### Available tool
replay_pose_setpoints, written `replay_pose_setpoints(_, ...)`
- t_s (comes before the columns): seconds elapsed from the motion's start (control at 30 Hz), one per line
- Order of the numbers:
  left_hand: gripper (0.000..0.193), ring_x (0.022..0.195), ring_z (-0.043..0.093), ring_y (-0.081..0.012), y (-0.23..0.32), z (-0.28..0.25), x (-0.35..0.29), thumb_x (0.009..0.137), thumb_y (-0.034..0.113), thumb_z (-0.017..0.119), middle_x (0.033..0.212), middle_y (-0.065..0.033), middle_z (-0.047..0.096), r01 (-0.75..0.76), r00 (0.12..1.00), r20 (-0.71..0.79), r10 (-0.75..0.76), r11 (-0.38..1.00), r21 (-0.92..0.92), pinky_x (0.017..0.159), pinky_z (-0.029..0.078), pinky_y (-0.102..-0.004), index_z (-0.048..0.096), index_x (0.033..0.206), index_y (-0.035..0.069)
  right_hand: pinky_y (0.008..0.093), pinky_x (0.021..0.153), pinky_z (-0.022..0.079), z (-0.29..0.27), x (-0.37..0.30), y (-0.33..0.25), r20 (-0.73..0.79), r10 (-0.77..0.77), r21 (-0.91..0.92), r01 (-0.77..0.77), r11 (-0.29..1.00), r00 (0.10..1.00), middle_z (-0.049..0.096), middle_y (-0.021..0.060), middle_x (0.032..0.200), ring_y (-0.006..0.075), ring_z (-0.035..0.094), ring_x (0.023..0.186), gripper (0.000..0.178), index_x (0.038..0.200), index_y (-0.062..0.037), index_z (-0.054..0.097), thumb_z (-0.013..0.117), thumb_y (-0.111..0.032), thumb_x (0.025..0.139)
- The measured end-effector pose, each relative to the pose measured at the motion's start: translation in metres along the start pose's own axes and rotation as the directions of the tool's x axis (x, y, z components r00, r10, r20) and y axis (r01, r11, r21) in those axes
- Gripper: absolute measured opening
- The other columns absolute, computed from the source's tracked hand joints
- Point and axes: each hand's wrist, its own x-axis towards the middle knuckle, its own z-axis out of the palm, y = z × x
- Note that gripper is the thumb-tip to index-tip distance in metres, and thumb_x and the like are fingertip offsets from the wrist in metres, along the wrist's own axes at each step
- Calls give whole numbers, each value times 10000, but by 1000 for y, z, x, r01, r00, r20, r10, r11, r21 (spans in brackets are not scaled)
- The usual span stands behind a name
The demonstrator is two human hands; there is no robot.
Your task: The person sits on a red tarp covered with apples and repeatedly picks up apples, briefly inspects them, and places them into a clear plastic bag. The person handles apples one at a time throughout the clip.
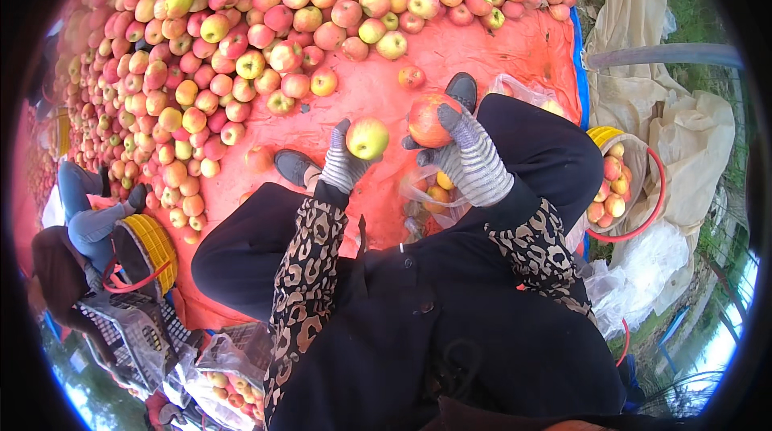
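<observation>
In my left hand [342, 164], wearing a grey striped glove, is a yellow-green apple [367, 139]. A larger red apple [429, 121] is held by my right hand [474, 159], gloved the same way, with the thumb over its side. Both apples are raised above the red sheet, between my bent knees, a short gap apart. Below my right hand a clear plastic bag [418, 189] with several apples lies between my legs. A single apple [411, 76] sits on the sheet just ahead of my hands.
A large heap of apples [265, 29] covers the far and left part of the red sheet [515, 53]. At my right stands a yellow bucket [601, 135] of apples with a red handle. On the left, a person [88, 226] sits beside another yellow bucket [153, 250] and crates.
</observation>
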Motion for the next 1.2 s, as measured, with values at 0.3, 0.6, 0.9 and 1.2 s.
replay_pose_setpoints(0.3, 789, 1214, 432, -264, -9, 60, -77, 706, 123, 775, 1383, -143, 339, -811, 403, 700, 590, -124, 571, 992, 409, -396, 326, 1346, 28, 467, 867, 497, -3, 7, 21, 62, 27, 337, -46, 940, 998, 511, 156, 1180, 315, 537, 1066, 568, 1271, -69, 420, 668, -359, 849)
replay_pose_setpoints(0.6, 1135, 1232, 412, -280, -29, 73, -119, 651, 113, 825, 1357, -182, 347, -821, 385, 660, 645, -87, 564, 1012, 388, -394, 48, 1478, 103, 539, 1077, 275, 14, -5, 33, 235, 126, 508, -232, 830, 964, 421, 188, 1328, 362, 387, 1250, 834, 1350, -75, 344, 591, -635, 783)
replay_pose_setpoints(0.9, 933, 1222, 426, -259, -32, 64, -126, 727, 96, 760, 1343, -157, 389, -852, 470, 588, 658, 164, 498, 1006, 397, -386, 171, 1451, 104, 585, 960, 404, 17, -12, 33, 189, 97, 359, -161, 919, 977, 450, 193, 1302, 362, 450, 1203, 821, 1347, -66, 344, 527, -661, 811)
replay_pose_setpoints(1.2, 612, 621, 645, -275, -21, 46, -115, 863, 590, 502, 802, -110, 641, -154, 985, 90, 149, 986, 56, 458, 495, -319, 534, 1114, 32, 405, 764, 498, -3, -5, 50, -13, 143, -43, -143, 989, 990, 556, 86, 1099, 225, 548, 999, 553, 1213, -80, 474, 671, -426, 830)
